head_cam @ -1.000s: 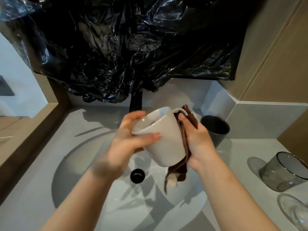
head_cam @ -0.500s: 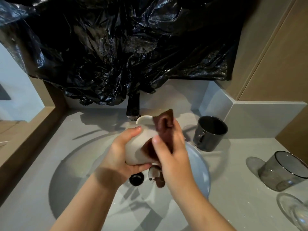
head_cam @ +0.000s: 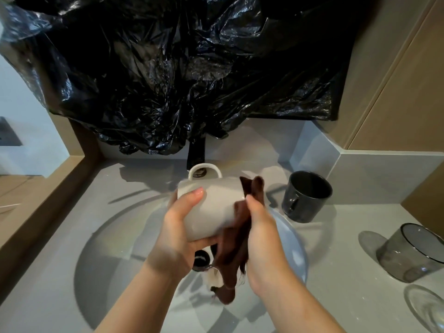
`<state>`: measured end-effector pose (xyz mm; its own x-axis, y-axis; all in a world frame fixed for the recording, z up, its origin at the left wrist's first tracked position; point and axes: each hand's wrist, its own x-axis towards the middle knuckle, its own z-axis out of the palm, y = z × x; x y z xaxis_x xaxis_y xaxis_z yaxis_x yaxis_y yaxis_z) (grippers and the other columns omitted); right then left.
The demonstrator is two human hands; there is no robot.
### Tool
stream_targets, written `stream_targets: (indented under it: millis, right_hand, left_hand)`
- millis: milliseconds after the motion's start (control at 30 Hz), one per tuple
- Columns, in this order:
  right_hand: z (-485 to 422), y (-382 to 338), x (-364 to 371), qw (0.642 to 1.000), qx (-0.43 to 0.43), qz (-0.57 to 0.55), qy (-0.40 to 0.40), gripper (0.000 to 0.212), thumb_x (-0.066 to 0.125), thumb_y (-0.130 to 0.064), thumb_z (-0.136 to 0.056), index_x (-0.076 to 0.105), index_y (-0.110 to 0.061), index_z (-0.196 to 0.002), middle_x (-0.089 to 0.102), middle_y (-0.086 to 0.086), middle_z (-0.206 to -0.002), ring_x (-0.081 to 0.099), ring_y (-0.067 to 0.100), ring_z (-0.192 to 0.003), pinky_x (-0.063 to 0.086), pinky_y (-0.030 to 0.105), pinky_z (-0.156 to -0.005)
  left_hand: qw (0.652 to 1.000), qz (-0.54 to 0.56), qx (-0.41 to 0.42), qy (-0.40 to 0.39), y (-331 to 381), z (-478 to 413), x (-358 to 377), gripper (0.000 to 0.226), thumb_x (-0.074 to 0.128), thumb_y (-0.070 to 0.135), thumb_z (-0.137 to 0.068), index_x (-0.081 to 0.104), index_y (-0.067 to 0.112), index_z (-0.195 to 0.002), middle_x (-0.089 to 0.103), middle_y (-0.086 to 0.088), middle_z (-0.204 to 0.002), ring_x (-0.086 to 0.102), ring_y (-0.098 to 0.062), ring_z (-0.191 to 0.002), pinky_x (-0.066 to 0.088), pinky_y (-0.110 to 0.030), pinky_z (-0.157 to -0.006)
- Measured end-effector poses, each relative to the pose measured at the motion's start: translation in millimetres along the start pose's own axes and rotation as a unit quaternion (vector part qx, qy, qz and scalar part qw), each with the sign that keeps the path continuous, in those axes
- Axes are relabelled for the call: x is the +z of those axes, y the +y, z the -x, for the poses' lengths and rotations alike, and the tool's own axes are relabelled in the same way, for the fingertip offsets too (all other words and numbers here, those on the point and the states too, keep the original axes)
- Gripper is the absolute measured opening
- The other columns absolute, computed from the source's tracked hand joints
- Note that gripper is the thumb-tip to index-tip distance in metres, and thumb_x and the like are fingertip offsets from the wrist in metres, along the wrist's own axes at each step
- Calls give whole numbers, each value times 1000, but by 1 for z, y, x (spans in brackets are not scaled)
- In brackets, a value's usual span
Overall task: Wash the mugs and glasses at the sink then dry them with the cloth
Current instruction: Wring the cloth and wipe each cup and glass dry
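Drying step: above the sink [head_cam: 108, 248] at the counter's [head_cam: 341, 239] middle, the left hand [head_cam: 182, 227] grips the white mug [head_cam: 211, 207] lying sideways, the right hand [head_cam: 262, 234] clasps the brown cloth [head_cam: 233, 255] against it; next, probably, wiping its inside.

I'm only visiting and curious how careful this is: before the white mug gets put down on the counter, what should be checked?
1. Left hand grips the white mug: ok, fingers curl round its body.
2. Right hand holds the brown cloth against the mug: ok.
3. Mug dry inside: cannot tell, its opening is hidden.
4. Bare counter between the dark mug and the grey glass: ok.
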<state>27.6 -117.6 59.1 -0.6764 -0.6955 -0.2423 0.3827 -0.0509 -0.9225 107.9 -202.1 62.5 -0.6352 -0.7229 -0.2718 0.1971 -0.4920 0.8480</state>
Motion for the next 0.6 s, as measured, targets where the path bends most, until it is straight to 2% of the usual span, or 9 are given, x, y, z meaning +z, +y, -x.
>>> stream_targets:
  millis: [67, 100, 167, 233, 267, 333, 400, 500, 600]
  right_hand:
    - [7, 6, 0, 998, -42, 42, -22, 18, 51, -26, -95, 63, -34, -106, 72, -6, -94, 68, 3, -76, 51, 12, -63]
    - [9, 4, 1, 996, -68, 61, -21, 19, 52, -27, -94, 61, -40, -105, 70, -9, -99, 66, -1, -82, 48, 7, -64]
    - [6, -2, 5, 988, -123, 92, -11, 21, 56, -41, -87, 58, -50, -106, 65, -8, -114, 62, 6, -102, 47, 14, -82]
    - [-3, -7, 5, 983, -154, 99, -11, 33, 58, -51, -74, 60, -51, -107, 66, -3, -115, 62, 17, -107, 47, 31, -92]
    - [-9, -13, 5, 990, -134, 54, 0, 34, 60, -49, -75, 64, -40, -108, 70, -2, -103, 66, 18, -96, 50, 36, -87]
    - [-17, -25, 1, 999, -28, -28, 14, 36, 58, -49, -84, 68, -21, -104, 73, 3, -83, 68, 21, -76, 52, 35, -72]
    - [-19, -31, -3, 996, 51, -64, 19, 45, 53, -56, -85, 69, -18, -99, 74, 7, -81, 68, 25, -76, 52, 35, -68]
    - [-14, -31, 1, 994, 89, -61, 21, 47, 50, -60, -85, 68, -16, -91, 72, 8, -67, 66, 28, -73, 54, 40, -71]
    - [-9, -19, 5, 998, 59, -31, -3, 33, 48, -49, -92, 67, -24, -103, 74, 7, -92, 68, 26, -89, 53, 42, -86]
  left_hand:
    - [1000, 8, 0, -2, 2, -1, -1, 51, 63, 33, -71, 61, 15, -119, 74, -9, -88, 72, -21, -71, 56, -34, -54]
    - [1000, -1, -4, -12, 3, 0, -1, 50, 62, 34, -72, 61, 15, -118, 74, -10, -89, 72, -21, -71, 57, -35, -56]
    - [998, -45, -7, -43, 4, 1, -2, 59, 65, 37, -62, 62, 14, -116, 74, -13, -93, 72, -23, -74, 58, -36, -55]
    - [993, -86, 3, -79, 6, 3, -3, 58, 73, 30, -55, 63, 16, -111, 72, -12, -90, 71, -23, -72, 58, -39, -54]
    - [991, -85, 12, -101, 7, 3, -4, 52, 72, 23, -59, 63, 17, -109, 72, -13, -89, 70, -23, -71, 58, -39, -53]
    - [990, -60, 22, -127, 9, 4, -3, 45, 64, 22, -63, 63, 17, -108, 70, -12, -82, 69, -23, -65, 54, -35, -46]
    - [990, -57, 28, -123, 9, 2, -2, 44, 69, 24, -56, 67, 24, -100, 70, -8, -79, 69, -22, -64, 54, -34, -47]
    - [995, -56, 50, -68, 6, -5, 2, 43, 71, 30, -51, 68, 35, -94, 73, -2, -81, 70, -18, -66, 55, -36, -51]
    - [997, -55, 61, -14, 7, -13, 4, 57, 75, 33, -47, 63, 34, -103, 72, 2, -80, 70, -13, -65, 54, -32, -51]
